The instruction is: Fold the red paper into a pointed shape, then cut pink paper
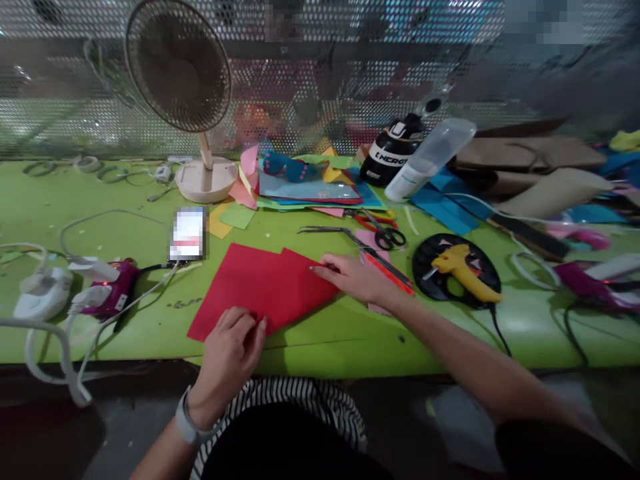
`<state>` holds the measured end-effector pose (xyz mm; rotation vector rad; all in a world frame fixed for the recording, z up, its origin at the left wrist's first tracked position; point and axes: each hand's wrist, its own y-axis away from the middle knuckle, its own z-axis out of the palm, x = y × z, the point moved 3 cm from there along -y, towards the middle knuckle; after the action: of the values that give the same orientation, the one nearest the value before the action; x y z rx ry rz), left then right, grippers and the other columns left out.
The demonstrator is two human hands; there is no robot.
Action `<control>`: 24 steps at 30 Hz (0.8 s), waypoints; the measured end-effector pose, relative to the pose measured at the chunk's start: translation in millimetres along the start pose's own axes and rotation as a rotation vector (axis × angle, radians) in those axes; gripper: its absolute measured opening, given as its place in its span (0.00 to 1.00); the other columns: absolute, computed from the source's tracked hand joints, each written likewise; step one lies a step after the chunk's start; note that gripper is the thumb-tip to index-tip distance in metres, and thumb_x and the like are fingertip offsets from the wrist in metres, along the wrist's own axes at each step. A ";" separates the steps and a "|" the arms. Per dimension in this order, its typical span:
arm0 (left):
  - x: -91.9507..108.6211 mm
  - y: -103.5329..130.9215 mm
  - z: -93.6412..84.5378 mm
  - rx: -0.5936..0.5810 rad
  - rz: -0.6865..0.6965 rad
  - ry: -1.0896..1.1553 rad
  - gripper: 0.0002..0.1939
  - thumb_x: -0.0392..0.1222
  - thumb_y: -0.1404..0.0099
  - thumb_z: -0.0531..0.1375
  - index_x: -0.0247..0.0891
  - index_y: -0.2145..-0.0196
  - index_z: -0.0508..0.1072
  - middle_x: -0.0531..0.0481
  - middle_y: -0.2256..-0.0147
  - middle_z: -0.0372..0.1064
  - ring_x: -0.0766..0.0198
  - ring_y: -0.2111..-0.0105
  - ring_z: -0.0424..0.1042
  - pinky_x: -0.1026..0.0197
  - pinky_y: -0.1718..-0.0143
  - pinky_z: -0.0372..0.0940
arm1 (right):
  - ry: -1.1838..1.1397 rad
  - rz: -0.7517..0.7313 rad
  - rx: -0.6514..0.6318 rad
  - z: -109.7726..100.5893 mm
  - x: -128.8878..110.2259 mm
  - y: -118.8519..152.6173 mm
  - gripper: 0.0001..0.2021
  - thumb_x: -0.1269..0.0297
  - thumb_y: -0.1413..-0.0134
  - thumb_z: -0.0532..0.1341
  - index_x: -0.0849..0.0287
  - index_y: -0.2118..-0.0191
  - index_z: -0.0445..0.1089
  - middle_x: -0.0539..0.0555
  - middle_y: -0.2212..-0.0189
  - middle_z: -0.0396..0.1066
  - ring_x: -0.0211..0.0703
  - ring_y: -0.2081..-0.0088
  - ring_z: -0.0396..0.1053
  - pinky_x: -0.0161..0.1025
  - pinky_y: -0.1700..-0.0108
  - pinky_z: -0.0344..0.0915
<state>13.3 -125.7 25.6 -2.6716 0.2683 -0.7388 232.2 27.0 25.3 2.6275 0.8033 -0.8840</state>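
Starting at the left of the green bench (155, 333), a purple power strip (114, 290) with white plugs sits near a phone (187, 233), both clear of the work. Next comes the left hand (230, 343), bent over the near edge of the red sheet (255, 277), which lies at the front of the bench, between the two hands. That fingertip area is dim and soft, so I cannot tell whether the left grip is pinching the edge or merely pressing on it. The sheet shows an overlap, with a step in its far edge, and the step in hand looks like lining up or folding these layers. Towards its right end the right hand (357, 277) has its grip closed on the far edge, thumb on top. As I judge it, the next move calls for the left hand to steady the sheet while the right guides its edge, keeping the layers from slipping before any crease is pressed. Just beyond the right hand lie black-handled scissors (390, 238), then a yellow glue gun (460, 267) on a black round tray (423, 273), both unheld.
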 end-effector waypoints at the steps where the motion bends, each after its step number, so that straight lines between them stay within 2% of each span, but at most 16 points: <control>1: -1.4 0.0 -0.3 0.018 -0.044 -0.039 0.08 0.43 0.30 0.56 0.37 0.64 0.71 0.45 0.64 0.72 0.56 0.62 0.74 0.54 0.62 0.71 | 0.040 0.020 -0.002 2.9 -1.3 -4.5 0.23 0.44 0.36 0.49 0.57 0.69 0.65 0.49 0.76 0.67 0.40 0.72 0.65 0.36 0.70 0.54; 3: -2.6 -0.4 -0.8 0.070 -0.093 -0.128 0.13 0.43 0.31 0.57 0.35 0.51 0.70 0.40 0.55 0.72 0.54 0.57 0.74 0.53 0.60 0.72 | 0.135 0.054 -0.005 8.8 -3.2 -9.8 0.19 0.47 0.35 0.50 0.57 0.67 0.67 0.51 0.74 0.70 0.42 0.71 0.68 0.36 0.69 0.54; 5: 1.0 -1.2 1.5 0.096 -0.022 -0.220 0.20 0.41 0.31 0.57 0.36 0.42 0.64 0.37 0.44 0.65 0.51 0.47 0.69 0.50 0.51 0.70 | 0.232 0.073 -0.005 13.7 -5.7 -11.2 0.17 0.50 0.34 0.51 0.57 0.62 0.68 0.53 0.69 0.74 0.45 0.68 0.71 0.37 0.68 0.55; 7: 7.6 -1.2 8.0 0.070 0.124 -0.294 0.22 0.39 0.30 0.56 0.40 0.40 0.63 0.39 0.38 0.60 0.49 0.39 0.61 0.44 0.41 0.61 | 0.303 0.076 -0.008 17.5 -8.5 -10.8 0.16 0.52 0.33 0.50 0.57 0.59 0.69 0.55 0.66 0.76 0.47 0.65 0.72 0.38 0.66 0.57; 10: 13.6 1.6 21.2 -0.033 0.255 -0.334 0.22 0.41 0.29 0.55 0.42 0.38 0.62 0.44 0.36 0.58 0.49 0.35 0.54 0.39 0.35 0.50 | 0.352 0.067 -0.001 20.7 -10.4 -10.5 0.17 0.53 0.32 0.49 0.57 0.59 0.69 0.56 0.65 0.77 0.47 0.65 0.74 0.39 0.66 0.59; 12: 13.3 3.8 28.1 -0.100 0.256 -0.332 0.25 0.45 0.29 0.54 0.41 0.36 0.59 0.44 0.35 0.56 0.50 0.35 0.54 0.41 0.35 0.51 | 0.344 0.051 0.029 21.1 -9.7 -10.0 0.16 0.54 0.32 0.49 0.57 0.58 0.70 0.55 0.64 0.78 0.47 0.65 0.74 0.39 0.65 0.61; 14: 11.0 4.9 31.9 -0.142 0.232 -0.333 0.28 0.48 0.29 0.54 0.39 0.35 0.57 0.40 0.35 0.53 0.49 0.35 0.55 0.42 0.38 0.56 | 0.349 0.002 0.126 19.0 -9.9 -7.0 0.16 0.55 0.32 0.50 0.59 0.56 0.70 0.57 0.61 0.78 0.48 0.63 0.75 0.41 0.62 0.65; 16: 8.1 4.4 32.6 -0.153 0.213 -0.327 0.29 0.50 0.29 0.54 0.37 0.35 0.57 0.37 0.34 0.52 0.46 0.35 0.55 0.41 0.40 0.59 | 0.400 -0.129 0.278 15.9 -14.0 1.0 0.17 0.58 0.32 0.50 0.62 0.51 0.71 0.62 0.54 0.76 0.52 0.55 0.74 0.45 0.54 0.67; 18: 4.8 2.7 31.9 -0.143 0.197 -0.320 0.28 0.48 0.29 0.53 0.37 0.35 0.57 0.36 0.35 0.52 0.44 0.36 0.55 0.41 0.41 0.61 | 0.464 -0.361 0.369 16.9 -22.6 13.6 0.18 0.61 0.32 0.50 0.63 0.46 0.70 0.65 0.46 0.71 0.53 0.45 0.68 0.50 0.45 0.63; 19: 3.0 1.8 31.5 -0.137 0.191 -0.320 0.26 0.45 0.29 0.53 0.37 0.35 0.58 0.35 0.35 0.53 0.45 0.36 0.56 0.41 0.42 0.62 | 0.484 -0.503 0.361 20.1 -27.5 20.7 0.18 0.63 0.32 0.51 0.62 0.45 0.69 0.64 0.43 0.68 0.52 0.41 0.65 0.52 0.41 0.61; 21: -0.6 0.5 31.1 -0.120 0.184 -0.333 0.25 0.40 0.28 0.51 0.36 0.36 0.58 0.34 0.36 0.54 0.46 0.37 0.58 0.44 0.43 0.65 | 0.499 -0.740 0.265 29.9 -35.4 33.7 0.18 0.64 0.33 0.51 0.62 0.43 0.68 0.62 0.40 0.65 0.49 0.38 0.61 0.51 0.38 0.58; 22: -2.1 0.3 31.2 -0.115 0.187 -0.338 0.24 0.38 0.28 0.51 0.35 0.36 0.58 0.34 0.36 0.54 0.47 0.37 0.59 0.45 0.44 0.66 | 0.509 -0.801 0.206 35.3 -37.5 38.2 0.19 0.62 0.32 0.52 0.64 0.42 0.67 0.62 0.40 0.64 0.49 0.38 0.61 0.50 0.37 0.58; 24: -4.2 0.6 31.6 -0.111 0.191 -0.346 0.25 0.36 0.29 0.52 0.35 0.36 0.59 0.33 0.36 0.54 0.47 0.37 0.59 0.46 0.44 0.66 | 0.537 -0.808 0.114 44.6 -38.2 42.3 0.25 0.55 0.33 0.52 0.70 0.41 0.65 0.65 0.39 0.62 0.52 0.38 0.60 0.52 0.37 0.59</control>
<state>26.3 -116.1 -1.9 -2.7669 0.4743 -0.2036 209.8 -41.3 16.7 2.6545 2.0882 -0.3417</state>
